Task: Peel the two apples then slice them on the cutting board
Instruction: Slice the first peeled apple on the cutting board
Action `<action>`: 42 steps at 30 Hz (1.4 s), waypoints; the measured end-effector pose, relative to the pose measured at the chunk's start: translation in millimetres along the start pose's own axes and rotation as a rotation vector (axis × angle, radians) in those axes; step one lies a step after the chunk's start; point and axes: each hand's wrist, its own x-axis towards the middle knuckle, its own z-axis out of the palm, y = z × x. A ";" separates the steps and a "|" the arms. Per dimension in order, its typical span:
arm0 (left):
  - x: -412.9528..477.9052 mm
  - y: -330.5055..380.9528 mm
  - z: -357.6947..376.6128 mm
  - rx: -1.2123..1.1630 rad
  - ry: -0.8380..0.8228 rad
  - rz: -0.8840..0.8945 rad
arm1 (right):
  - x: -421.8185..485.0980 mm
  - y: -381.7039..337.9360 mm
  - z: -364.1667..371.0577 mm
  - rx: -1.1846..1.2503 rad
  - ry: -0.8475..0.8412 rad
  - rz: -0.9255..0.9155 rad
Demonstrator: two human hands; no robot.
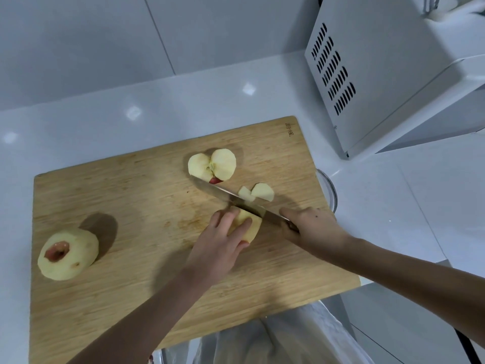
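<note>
Wooden cutting board (131, 298), shiny metal knife blade (223, 193), glossy counter (78, 122).

You get cool, rather dim overhead light, small glare spots on the glossy countertop (133, 112), soft shadows on the cutting board (131, 185) beside the peeled apple (68, 254), and wide-angle bending with slight softness toward the edges.

The surface (105, 122) is a glossy white counter that meets a white wall at the rear. A wooden cutting board (131, 200) lies flat on it, set at a slight slant. A white appliance (380, 74) with vent slots stands at the right rear. A glass bowl (329, 190) sits against the board's right edge, mostly hidden.
</note>
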 end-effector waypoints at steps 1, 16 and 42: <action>0.0 0.5 -0.7 0.013 -0.004 -0.004 | -2.1 2.3 -1.2 0.030 0.015 0.004; 0.1 0.4 -0.1 -0.023 0.016 -0.008 | -18.5 -10.5 -14.0 -0.037 0.020 -0.048; -2.1 5.4 1.0 0.033 0.065 -0.039 | -21.6 -12.0 -14.3 -0.055 0.020 -0.049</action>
